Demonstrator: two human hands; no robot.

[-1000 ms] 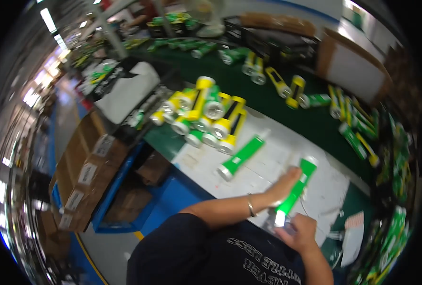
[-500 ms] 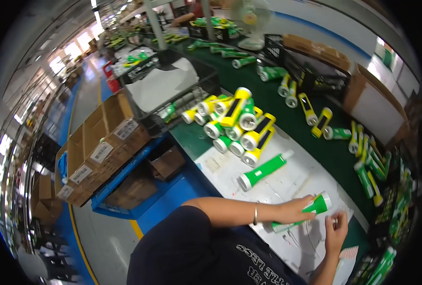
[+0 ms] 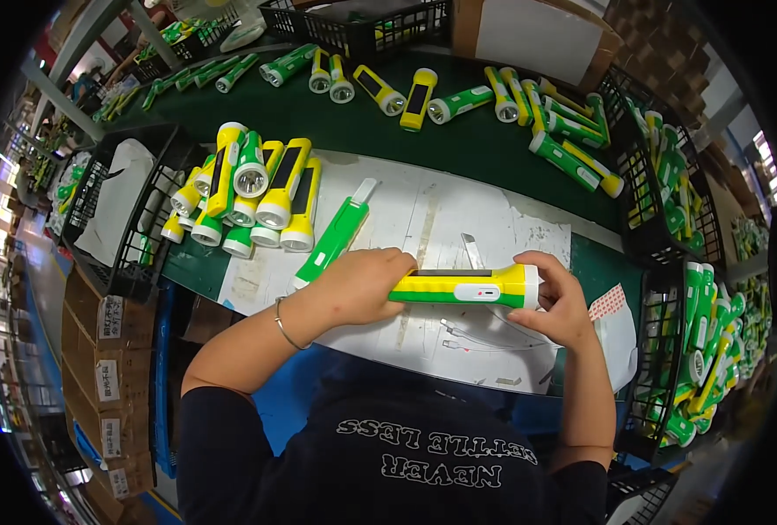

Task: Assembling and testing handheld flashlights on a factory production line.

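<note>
A yellow and green flashlight (image 3: 469, 286) lies level between both hands above the white work mat (image 3: 423, 227). My left hand (image 3: 358, 284) grips its tail end. My right hand (image 3: 554, 297) holds its head end, fingers curled over the top. A green flashlight (image 3: 336, 234) lies on the mat just left of my left hand. A pile of yellow and green flashlights (image 3: 253, 188) is stacked at the mat's left end.
More flashlights (image 3: 458, 96) are scattered over the dark green table at the back. Black wire baskets (image 3: 681, 350) with flashlights stand on the right, another basket (image 3: 117, 210) on the left. Cardboard boxes (image 3: 108, 350) sit on the floor at lower left. A thin white cable (image 3: 467, 332) lies on the mat.
The head view has swung down over the bench. The flashlight in my hands now shows its yellow side and lies level, with my right hand now on its head end.
</note>
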